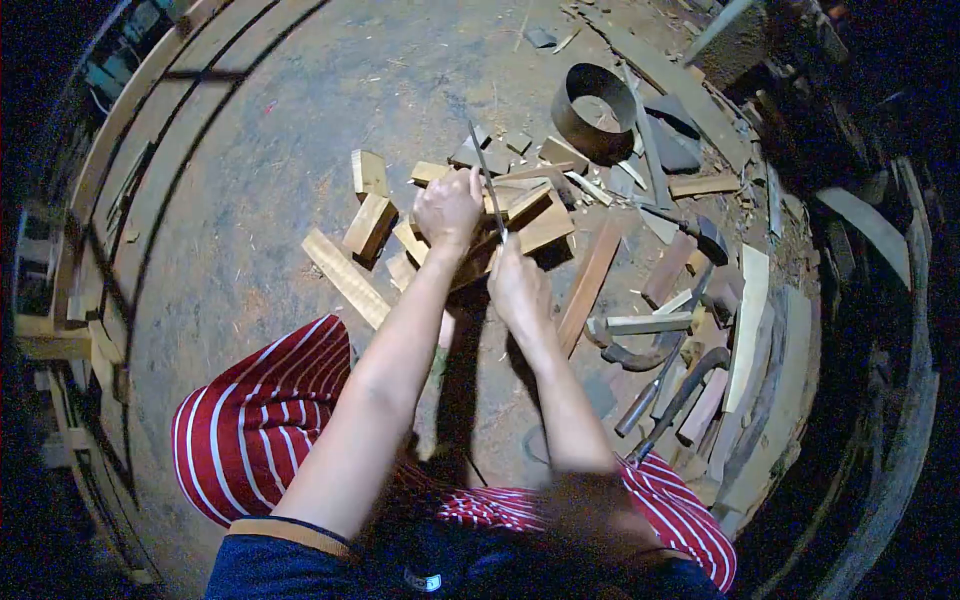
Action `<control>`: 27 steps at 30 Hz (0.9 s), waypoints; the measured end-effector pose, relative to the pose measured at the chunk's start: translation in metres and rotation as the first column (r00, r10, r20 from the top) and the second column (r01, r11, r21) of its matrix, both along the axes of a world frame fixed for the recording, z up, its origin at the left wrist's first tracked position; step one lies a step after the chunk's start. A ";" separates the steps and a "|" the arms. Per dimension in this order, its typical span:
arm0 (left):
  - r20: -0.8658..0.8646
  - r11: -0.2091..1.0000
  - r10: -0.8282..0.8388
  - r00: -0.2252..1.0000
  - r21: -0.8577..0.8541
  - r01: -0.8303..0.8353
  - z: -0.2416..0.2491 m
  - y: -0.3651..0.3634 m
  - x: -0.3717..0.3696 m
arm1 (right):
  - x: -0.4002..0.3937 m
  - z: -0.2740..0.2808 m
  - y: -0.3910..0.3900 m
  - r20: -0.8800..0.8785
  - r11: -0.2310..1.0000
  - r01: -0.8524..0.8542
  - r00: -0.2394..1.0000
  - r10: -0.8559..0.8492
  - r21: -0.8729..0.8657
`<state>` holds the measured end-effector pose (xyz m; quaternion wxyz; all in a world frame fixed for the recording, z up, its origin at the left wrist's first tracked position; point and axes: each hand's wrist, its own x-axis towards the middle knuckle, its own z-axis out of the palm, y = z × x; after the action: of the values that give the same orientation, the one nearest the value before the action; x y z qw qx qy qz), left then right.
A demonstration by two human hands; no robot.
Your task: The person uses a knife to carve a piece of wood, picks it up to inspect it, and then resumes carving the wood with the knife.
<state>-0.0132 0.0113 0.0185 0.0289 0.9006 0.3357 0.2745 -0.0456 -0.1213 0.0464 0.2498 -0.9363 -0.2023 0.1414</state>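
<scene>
My right hand [521,287] is closed around the near end of a long, thin metal blade [487,175], which points away from me; its handle is hidden in my fist. Just left of the blade, my left hand [450,208] is curled with fingers bent over a wooden piece [528,201] on the pile. Beneath and around both hands lie cut wooden blocks, among them a thick block [546,224] at the right. Two more stubby pieces, an upper block [369,173] and a lower block [370,226], sit left of my left hand.
A rusty metal ring [594,112] stands beyond the pile to the right. A flat wooden strip [345,277] lies at the left. Hooked tools, including a curved sickle-like one [685,400], lie among wood scraps at the right. A long pale offcut [747,325] borders them.
</scene>
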 end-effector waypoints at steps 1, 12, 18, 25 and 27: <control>0.002 1.000 0.015 1.000 0.006 -0.015 0.001 0.000 0.000 | 0.009 -0.003 0.009 0.005 1.000 0.005 1.000 -0.005 0.008; -0.018 0.999 0.035 0.999 0.009 -0.035 -0.005 0.002 0.002 | -0.029 -0.006 -0.022 0.001 1.000 -0.013 1.000 0.013 -0.011; -0.054 0.997 0.044 0.998 -0.055 -0.047 0.002 0.001 0.002 | 0.019 -0.010 0.017 0.078 1.000 -0.021 0.997 0.023 -0.020; -0.019 0.999 0.037 0.999 0.025 -0.036 -0.011 0.005 0.001 | -0.041 -0.007 -0.028 -0.022 1.000 -0.014 1.000 0.015 0.019; 0.031 1.000 -0.018 0.999 0.023 0.017 -0.013 0.004 0.004 | -0.018 -0.003 -0.011 0.010 1.000 -0.001 1.000 0.001 0.011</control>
<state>-0.0094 0.0151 0.0058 0.0262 0.8994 0.3243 0.2919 -0.0632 -0.1323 0.0431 0.2540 -0.9355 -0.2048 0.1355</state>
